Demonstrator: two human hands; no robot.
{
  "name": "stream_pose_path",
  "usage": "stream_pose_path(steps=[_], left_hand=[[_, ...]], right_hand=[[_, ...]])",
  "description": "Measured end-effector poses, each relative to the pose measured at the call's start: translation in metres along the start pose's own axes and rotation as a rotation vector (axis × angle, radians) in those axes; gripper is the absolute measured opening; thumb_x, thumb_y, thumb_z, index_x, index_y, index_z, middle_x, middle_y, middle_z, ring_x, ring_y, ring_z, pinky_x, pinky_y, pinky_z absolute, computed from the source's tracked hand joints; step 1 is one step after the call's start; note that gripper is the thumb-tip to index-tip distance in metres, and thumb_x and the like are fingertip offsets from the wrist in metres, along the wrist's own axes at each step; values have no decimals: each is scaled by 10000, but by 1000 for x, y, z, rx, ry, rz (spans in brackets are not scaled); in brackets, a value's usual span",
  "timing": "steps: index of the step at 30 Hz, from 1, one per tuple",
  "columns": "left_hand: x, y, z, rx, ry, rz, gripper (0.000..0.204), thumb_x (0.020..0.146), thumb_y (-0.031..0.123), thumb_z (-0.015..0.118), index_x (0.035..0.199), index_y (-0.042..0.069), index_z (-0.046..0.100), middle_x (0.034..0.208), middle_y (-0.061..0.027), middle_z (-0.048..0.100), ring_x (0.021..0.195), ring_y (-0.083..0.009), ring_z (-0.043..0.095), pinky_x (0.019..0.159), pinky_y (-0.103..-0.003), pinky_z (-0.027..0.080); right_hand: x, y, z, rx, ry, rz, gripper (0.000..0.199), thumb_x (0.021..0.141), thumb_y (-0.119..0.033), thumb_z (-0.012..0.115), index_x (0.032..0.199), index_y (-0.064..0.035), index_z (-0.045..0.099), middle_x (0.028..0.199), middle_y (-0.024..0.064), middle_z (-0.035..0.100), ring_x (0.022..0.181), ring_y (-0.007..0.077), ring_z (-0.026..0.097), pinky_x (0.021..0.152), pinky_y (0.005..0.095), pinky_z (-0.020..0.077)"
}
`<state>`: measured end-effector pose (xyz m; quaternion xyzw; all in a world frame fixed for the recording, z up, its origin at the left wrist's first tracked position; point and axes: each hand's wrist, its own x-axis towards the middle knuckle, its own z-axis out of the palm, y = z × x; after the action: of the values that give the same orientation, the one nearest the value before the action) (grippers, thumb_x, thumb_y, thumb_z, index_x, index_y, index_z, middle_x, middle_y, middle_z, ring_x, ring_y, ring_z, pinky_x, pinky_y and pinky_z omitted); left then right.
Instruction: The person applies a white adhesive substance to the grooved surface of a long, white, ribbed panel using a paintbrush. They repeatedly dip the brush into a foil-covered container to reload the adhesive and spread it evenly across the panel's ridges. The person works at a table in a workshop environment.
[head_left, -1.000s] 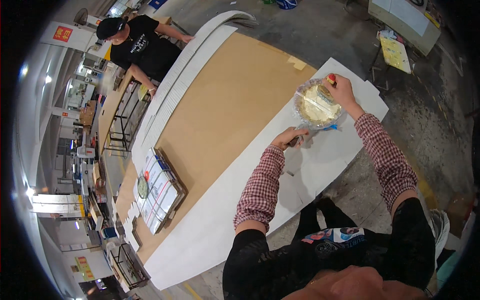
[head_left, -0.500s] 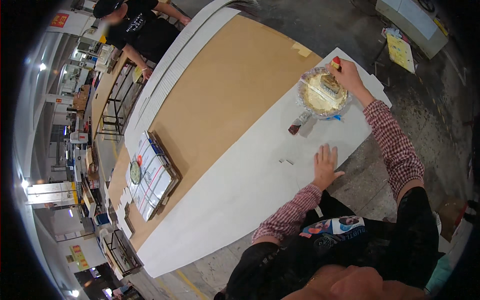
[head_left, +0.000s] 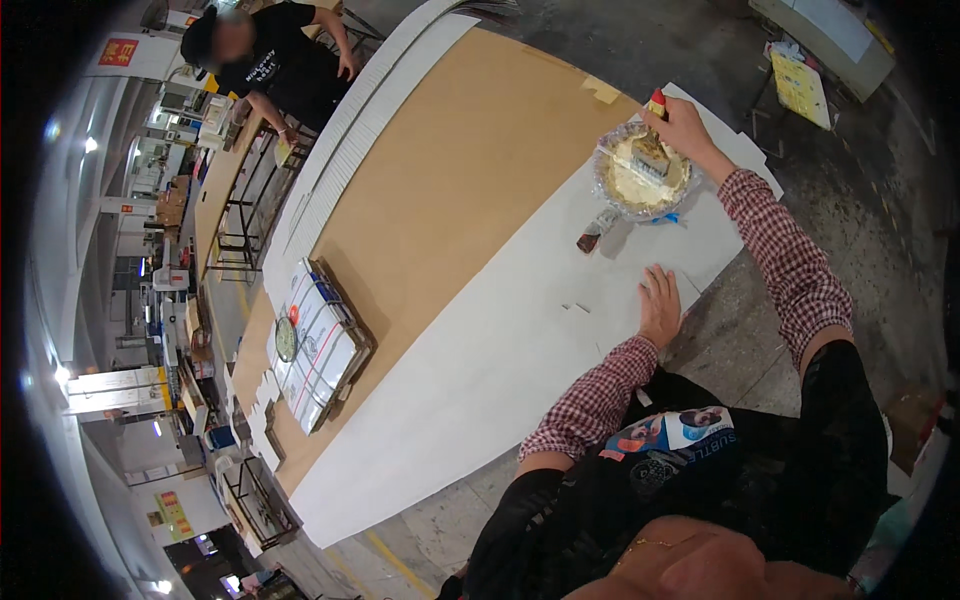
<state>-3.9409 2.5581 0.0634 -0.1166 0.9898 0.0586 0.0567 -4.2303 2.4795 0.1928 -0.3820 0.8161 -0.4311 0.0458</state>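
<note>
A flat stack of printed sheets (head_left: 315, 345) lies far left on the brown board (head_left: 440, 190). The left hand (head_left: 660, 305) rests flat, fingers released and spread, on the white sheet (head_left: 480, 370) near its edge. A dark-tipped brush (head_left: 597, 230) lies just left of the clear bowl of pale paste (head_left: 642, 172). The right hand (head_left: 685, 130) grasps a red-handled brush (head_left: 652, 140) dipped in that bowl.

A stack of flat printed packs (head_left: 318, 345) lies on the brown board (head_left: 450, 170) (far end), near another person (head_left: 275, 60).
</note>
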Motion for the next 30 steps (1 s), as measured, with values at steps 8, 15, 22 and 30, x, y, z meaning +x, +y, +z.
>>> stream_pose_path(steps=[8, 15, 22, 30], left_hand=[[9, 17, 17, 459, -121, 26, 664, 883, 217, 589, 1439, -36, 328, 1383, -372, 375, 1231, -513, 433, 849, -453, 542], [30, 36, 8, 177, -19, -55, 618, 871, 160, 579, 1403, -55, 347, 1346, -402, 383, 1213, -532, 433, 828, -471, 547], [22, 17, 23, 27, 44, 13, 627, 809, 147, 645, 1327, -78, 373, 1291, -394, 403, 1186, -508, 444, 844, -469, 531], [40, -4, -12, -183, -40, 180, 486, 769, 53, 603, 1223, -78, 489, 1086, -261, 582, 959, -388, 613, 740, -412, 551]], right_hand=[[-29, -32, 5, 1, 113, -268, 402, 858, -349, 654, 765, 37, 586, 684, 230, 595, 643, 370, 598, 595, 451, 451], [-52, -35, -41, 11, 264, -176, 309, 837, -282, 687, 812, 17, 613, 631, 155, 619, 539, 335, 594, 589, 392, 493], [-202, 71, -157, 714, 503, 127, 234, 962, -253, 577, 950, -23, 612, 934, 53, 594, 835, 134, 611, 663, 318, 517], [-370, 78, -91, 821, 438, 588, 210, 972, -181, 545, 859, -12, 597, 887, 46, 539, 720, 114, 556, 622, 266, 497]])
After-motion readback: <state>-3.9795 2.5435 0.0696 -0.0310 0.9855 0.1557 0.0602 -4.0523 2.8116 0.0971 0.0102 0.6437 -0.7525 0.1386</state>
